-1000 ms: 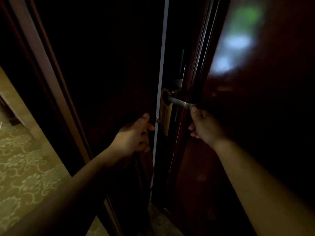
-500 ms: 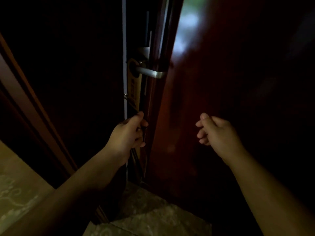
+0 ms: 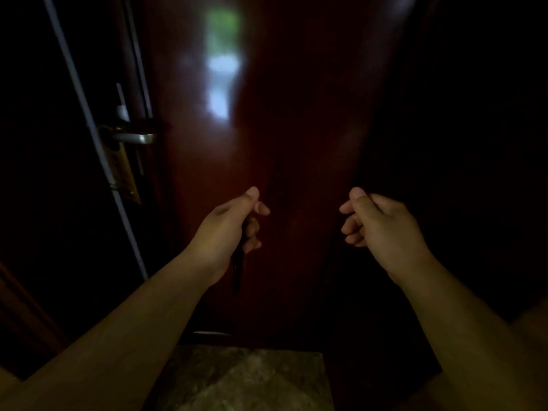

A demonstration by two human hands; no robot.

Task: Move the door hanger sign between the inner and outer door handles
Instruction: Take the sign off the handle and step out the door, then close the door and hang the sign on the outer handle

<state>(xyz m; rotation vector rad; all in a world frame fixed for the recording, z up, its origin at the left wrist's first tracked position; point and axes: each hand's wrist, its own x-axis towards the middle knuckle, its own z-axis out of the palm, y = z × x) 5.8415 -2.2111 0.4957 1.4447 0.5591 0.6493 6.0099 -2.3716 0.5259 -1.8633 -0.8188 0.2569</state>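
Note:
The golden door hanger sign (image 3: 123, 170) hangs from the metal lever handle (image 3: 133, 138) at the left edge of the dark red door (image 3: 296, 114). Its lower end reaches a little below the handle, and its text is too dim to read. My left hand (image 3: 231, 226) is curled in front of the door's middle, right of and below the sign, touching nothing. My right hand (image 3: 382, 223) hovers at the same height further right, loosely curled and holding nothing. The handle on the door's other side is hidden.
A pale strip (image 3: 89, 120) of the frame runs down just left of the handle, with darkness beyond it. A stone floor tile (image 3: 246, 378) lies at the door's foot. A bright reflection (image 3: 222, 69) shines on the glossy door.
My right hand has left the handle and my left hand has let go of the door's edge. Both have drawn back to the door's middle. The view has swung right, and the gap has narrowed.

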